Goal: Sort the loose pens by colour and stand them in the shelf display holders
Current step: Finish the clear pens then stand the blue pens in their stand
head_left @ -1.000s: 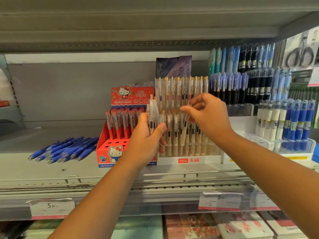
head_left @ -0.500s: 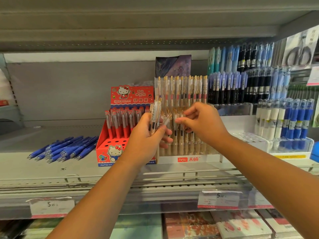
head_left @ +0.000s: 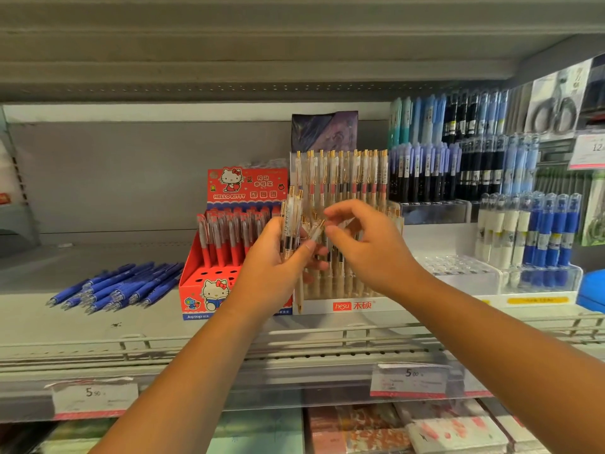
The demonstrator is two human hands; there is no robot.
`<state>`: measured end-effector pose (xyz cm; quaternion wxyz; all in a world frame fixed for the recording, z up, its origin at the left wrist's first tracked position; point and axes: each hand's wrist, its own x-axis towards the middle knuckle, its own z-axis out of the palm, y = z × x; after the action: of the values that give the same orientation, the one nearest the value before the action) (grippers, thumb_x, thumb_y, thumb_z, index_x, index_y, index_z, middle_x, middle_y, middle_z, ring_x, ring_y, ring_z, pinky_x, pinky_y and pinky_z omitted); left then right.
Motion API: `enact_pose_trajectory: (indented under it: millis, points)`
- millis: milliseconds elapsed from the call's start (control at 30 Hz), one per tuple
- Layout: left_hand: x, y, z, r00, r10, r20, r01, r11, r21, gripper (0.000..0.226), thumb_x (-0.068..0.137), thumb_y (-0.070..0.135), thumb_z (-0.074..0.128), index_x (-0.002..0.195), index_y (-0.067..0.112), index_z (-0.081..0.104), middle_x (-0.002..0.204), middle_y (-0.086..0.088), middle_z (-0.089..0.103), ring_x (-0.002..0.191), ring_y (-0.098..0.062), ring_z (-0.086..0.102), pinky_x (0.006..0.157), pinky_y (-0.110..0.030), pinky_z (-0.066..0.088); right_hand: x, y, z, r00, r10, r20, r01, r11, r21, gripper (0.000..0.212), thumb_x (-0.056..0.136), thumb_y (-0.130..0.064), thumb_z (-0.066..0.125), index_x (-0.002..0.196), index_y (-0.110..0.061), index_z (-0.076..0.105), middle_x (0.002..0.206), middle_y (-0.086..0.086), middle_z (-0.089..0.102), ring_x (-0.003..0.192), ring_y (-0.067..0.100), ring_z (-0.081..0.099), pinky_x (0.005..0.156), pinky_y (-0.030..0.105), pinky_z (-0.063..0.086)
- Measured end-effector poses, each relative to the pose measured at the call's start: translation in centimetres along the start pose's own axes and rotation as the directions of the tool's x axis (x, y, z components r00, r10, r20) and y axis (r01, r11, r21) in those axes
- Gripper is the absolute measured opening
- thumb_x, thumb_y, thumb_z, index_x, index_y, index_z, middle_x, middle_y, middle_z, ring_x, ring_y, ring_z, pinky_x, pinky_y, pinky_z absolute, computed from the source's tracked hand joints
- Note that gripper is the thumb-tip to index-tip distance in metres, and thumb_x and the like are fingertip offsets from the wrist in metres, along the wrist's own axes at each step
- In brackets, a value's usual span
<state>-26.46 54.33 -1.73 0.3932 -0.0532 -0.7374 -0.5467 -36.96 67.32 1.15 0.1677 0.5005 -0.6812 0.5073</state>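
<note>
My left hand (head_left: 276, 268) grips a small bundle of clear pens with gold clips (head_left: 291, 224), held upright in front of the shelf. My right hand (head_left: 366, 249) is just to its right, thumb and forefinger closing around one clear pen (head_left: 317, 230) that sticks out slanted from the bundle. Behind both hands stands the clear tiered holder (head_left: 352, 304) with a white base, filled with matching gold-clipped pens. A loose heap of blue pens (head_left: 118, 286) lies flat on the shelf at left.
A red Hello Kitty display box (head_left: 209, 290) holds red pens, with open holes in its front rows. At right stand clear holders with blue and white pens (head_left: 537, 237) and racks of dark pens. A wire rail (head_left: 131, 345) runs along the shelf's front edge.
My right hand has come down from the holder's upper row and back to the bundle in my left hand, where it now pinches one pen. The left hand stayed almost still.
</note>
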Motion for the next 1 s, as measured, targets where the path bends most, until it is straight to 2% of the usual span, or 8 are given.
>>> enact_pose_trajectory:
  millis: [67,200,300,433,533,667,800,1000]
  points:
    - [-0.1,0.1,0.0,1.0,0.002,0.016,-0.002,0.999,-0.033,0.022,0.098,0.016,0.06,0.109,0.035,0.062,0.103,0.004,0.072,0.086,-0.024,0.075,0.068,-0.032,0.061,-0.2,-0.7,0.3,0.986,0.114,0.12,-0.139,0.965,0.224,0.02,0.096,-0.01,0.061,0.112,-0.019,0.067,0.095,-0.003,0.067,0.073,0.003,0.066,0.059,0.014,0.05]
    - [-0.2,0.3,0.1,0.999,-0.015,0.032,0.017,0.998,-0.058,0.019,0.099,0.022,0.058,0.108,0.039,0.061,0.103,0.0,0.073,0.081,-0.028,0.075,0.061,-0.032,0.06,-0.3,-0.8,0.2,0.976,0.154,0.154,-0.203,0.899,0.389,0.017,0.094,-0.004,0.062,0.105,-0.012,0.072,0.087,0.001,0.073,0.073,0.004,0.066,0.061,0.014,0.05]
    - [-0.2,0.2,0.2,1.0,-0.004,0.007,0.004,0.999,-0.047,0.017,0.1,0.026,0.055,0.11,0.038,0.06,0.102,-0.001,0.074,0.084,-0.027,0.075,0.061,-0.033,0.06,-0.5,-0.6,0.2,0.972,0.181,0.148,-0.229,0.865,0.447,0.016,0.093,-0.005,0.062,0.101,-0.014,0.072,0.086,-0.005,0.076,0.079,0.005,0.07,0.066,0.017,0.055]
    - [-0.1,0.1,0.0,0.998,-0.011,-0.069,0.007,0.998,-0.059,0.015,0.102,0.029,0.052,0.106,0.039,0.062,0.1,0.003,0.075,0.095,-0.021,0.073,0.069,-0.046,0.06,-0.5,-0.5,0.2,0.973,0.191,0.131,-0.231,0.836,0.497,0.014,0.096,-0.01,0.06,0.107,-0.01,0.067,0.096,-0.001,0.077,0.092,0.015,0.073,0.083,0.031,0.059]
    - [0.0,-0.1,-0.2,0.995,-0.061,-0.078,0.053,0.994,-0.101,0.012,0.101,0.03,0.052,0.112,0.025,0.056,0.088,0.001,0.074,0.083,-0.018,0.074,0.061,-0.044,0.061,-0.3,-0.4,-0.3,0.974,0.215,0.073,-0.218,0.796,0.565,0.012,0.096,-0.01,0.059,0.106,-0.007,0.065,0.094,0.002,0.077,0.091,0.017,0.074,0.078,0.03,0.061]
    - [0.1,-0.1,-0.2,0.995,-0.047,-0.09,0.041,0.997,-0.068,0.012,0.102,0.031,0.052,0.109,0.022,0.055,0.084,-0.006,0.073,0.08,-0.024,0.074,0.062,-0.041,0.061,0.2,0.0,-1.3,0.962,0.273,-0.031,-0.194,0.757,0.624,0.011,0.094,-0.008,0.061,0.106,-0.007,0.062,0.089,0.009,0.076,0.081,0.025,0.075,0.067,0.031,0.062]
    - [0.1,-0.1,-0.3,0.993,-0.084,-0.078,0.077,0.994,-0.082,0.009,0.1,0.031,0.054,0.107,0.026,0.057,0.083,-0.007,0.07,0.067,-0.025,0.07,0.053,-0.041,0.058,1.1,0.7,-2.7,0.942,0.281,-0.184,-0.14,0.826,0.545,0.011,0.095,-0.012,0.064,0.105,-0.013,0.06,0.09,0.011,0.072,0.075,0.024,0.075,0.061,0.029,0.06]
    - [0.1,-0.2,-0.3,0.997,-0.071,-0.009,0.072,0.997,0.021,0.011,0.1,0.028,0.056,0.106,0.037,0.06,0.075,-0.005,0.069,0.053,-0.024,0.061,0.05,-0.039,0.056,2.1,2.2,-3.8,0.943,0.167,-0.289,-0.09,0.962,0.259,0.012,0.092,-0.018,0.068,0.1,-0.019,0.059,0.094,0.003,0.065,0.074,0.016,0.071,0.056,0.026,0.059]
